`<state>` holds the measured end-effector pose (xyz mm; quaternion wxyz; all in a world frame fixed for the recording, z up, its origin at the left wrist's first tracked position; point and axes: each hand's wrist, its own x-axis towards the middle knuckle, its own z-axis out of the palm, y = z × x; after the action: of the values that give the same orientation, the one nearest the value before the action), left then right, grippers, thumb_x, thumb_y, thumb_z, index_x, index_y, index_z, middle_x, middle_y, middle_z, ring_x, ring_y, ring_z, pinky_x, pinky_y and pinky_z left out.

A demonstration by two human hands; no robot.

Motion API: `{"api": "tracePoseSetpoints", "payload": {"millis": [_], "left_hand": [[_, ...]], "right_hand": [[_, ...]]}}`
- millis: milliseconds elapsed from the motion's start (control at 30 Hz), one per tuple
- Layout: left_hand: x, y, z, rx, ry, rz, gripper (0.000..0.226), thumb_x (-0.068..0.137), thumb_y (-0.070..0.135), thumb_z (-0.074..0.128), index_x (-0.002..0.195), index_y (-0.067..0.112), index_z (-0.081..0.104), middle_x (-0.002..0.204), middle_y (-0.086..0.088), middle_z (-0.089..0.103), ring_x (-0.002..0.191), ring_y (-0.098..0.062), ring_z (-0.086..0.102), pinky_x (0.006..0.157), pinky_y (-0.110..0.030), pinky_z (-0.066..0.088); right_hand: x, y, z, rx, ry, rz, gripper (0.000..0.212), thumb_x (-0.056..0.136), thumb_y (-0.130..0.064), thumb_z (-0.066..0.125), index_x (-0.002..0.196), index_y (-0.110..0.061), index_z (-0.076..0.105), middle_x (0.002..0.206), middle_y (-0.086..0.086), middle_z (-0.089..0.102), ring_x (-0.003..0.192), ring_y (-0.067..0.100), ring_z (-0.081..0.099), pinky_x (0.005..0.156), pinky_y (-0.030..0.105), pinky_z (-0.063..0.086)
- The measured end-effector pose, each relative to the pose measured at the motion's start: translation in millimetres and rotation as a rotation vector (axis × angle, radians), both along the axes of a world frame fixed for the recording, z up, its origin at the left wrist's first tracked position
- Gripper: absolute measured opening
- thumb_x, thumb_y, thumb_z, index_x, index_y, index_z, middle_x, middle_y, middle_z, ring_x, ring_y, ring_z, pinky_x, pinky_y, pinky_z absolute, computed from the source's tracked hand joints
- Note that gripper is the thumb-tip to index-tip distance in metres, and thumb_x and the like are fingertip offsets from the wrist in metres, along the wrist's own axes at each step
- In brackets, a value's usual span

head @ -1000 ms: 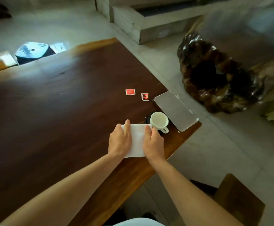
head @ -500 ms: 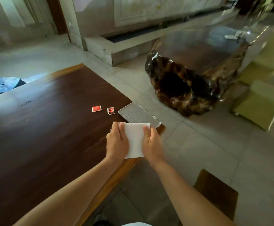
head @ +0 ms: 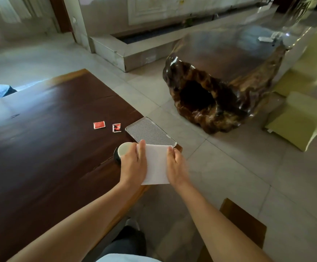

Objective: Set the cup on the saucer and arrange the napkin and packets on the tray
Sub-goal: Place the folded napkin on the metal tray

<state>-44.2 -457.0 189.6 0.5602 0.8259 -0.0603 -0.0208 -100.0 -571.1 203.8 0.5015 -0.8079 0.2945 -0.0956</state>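
I hold a white folded napkin (head: 156, 163) between both hands, lifted just above the table's near right corner. My left hand (head: 134, 163) grips its left edge and my right hand (head: 175, 165) grips its right edge. Its far edge overlaps the near end of the silver ribbed tray (head: 148, 132). A white cup (head: 125, 149) sits on a dark saucer (head: 116, 155) just left of my left hand, which partly hides it. Two red packets lie on the wood beyond: one (head: 99, 125) at left, a smaller one (head: 116, 128) next to the tray.
The dark wooden table (head: 50, 138) ends right beside the tray, with tiled floor beyond. A large carved root table (head: 220, 86) stands on the floor to the right, yellow-green seats (head: 297, 120) further right. A wooden stool (head: 242, 222) is near my right forearm.
The napkin, flat on the table a second ago, is now lifted and carried right toward the tray. The camera has swung up and right, and the cup shows again left of my hand.
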Motion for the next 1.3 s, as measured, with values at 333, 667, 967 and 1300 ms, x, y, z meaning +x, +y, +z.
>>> {"api": "tracePoseSetpoints", "payload": {"millis": [333, 667, 967, 1300], "left_hand": [[117.6, -38.0, -37.4, 0.057, 0.145, 0.081, 0.049, 0.105, 0.034, 0.041, 0.061, 0.013, 0.045, 0.059, 0.001, 0.051, 0.064, -0.022, 0.049, 0.060, -0.034, 0.026], [194.3, -65.0, -83.1, -0.053, 0.395, 0.186, 0.044, 0.107, 0.035, 0.035, 0.076, 0.012, 0.056, 0.084, -0.013, 0.068, 0.090, -0.035, 0.062, 0.078, -0.043, 0.043], [235.4, -90.1, -107.6, 0.020, 0.423, 0.438, 0.046, 0.107, 0.031, 0.036, 0.063, 0.023, 0.046, 0.066, 0.005, 0.054, 0.070, -0.021, 0.050, 0.065, -0.034, 0.031], [270.1, -149.5, -131.0, -0.152, 0.765, 0.803, 0.050, 0.103, 0.043, 0.043, 0.080, 0.004, 0.065, 0.083, -0.011, 0.064, 0.085, -0.032, 0.061, 0.077, -0.039, 0.046]], "right_hand": [[129.9, -22.5, -34.4, -0.137, 0.067, -0.091, 0.042, 0.107, -0.027, 0.034, 0.114, 0.003, 0.062, 0.115, 0.022, 0.068, 0.107, 0.036, 0.062, 0.074, 0.029, 0.036], [224.8, -59.8, -64.3, -0.267, 0.211, 0.105, 0.037, 0.107, -0.028, 0.035, 0.100, -0.001, 0.059, 0.103, 0.020, 0.068, 0.093, 0.037, 0.060, 0.067, 0.032, 0.028], [301.9, -92.3, -96.7, -0.235, 0.308, 0.409, 0.036, 0.107, -0.032, 0.031, 0.092, -0.009, 0.054, 0.084, 0.007, 0.055, 0.074, 0.026, 0.049, 0.063, 0.029, 0.025], [370.1, -150.6, -150.6, -0.036, 0.544, 0.675, 0.048, 0.105, -0.043, 0.033, 0.107, -0.004, 0.063, 0.108, 0.020, 0.067, 0.103, 0.037, 0.061, 0.086, 0.038, 0.046]]}}
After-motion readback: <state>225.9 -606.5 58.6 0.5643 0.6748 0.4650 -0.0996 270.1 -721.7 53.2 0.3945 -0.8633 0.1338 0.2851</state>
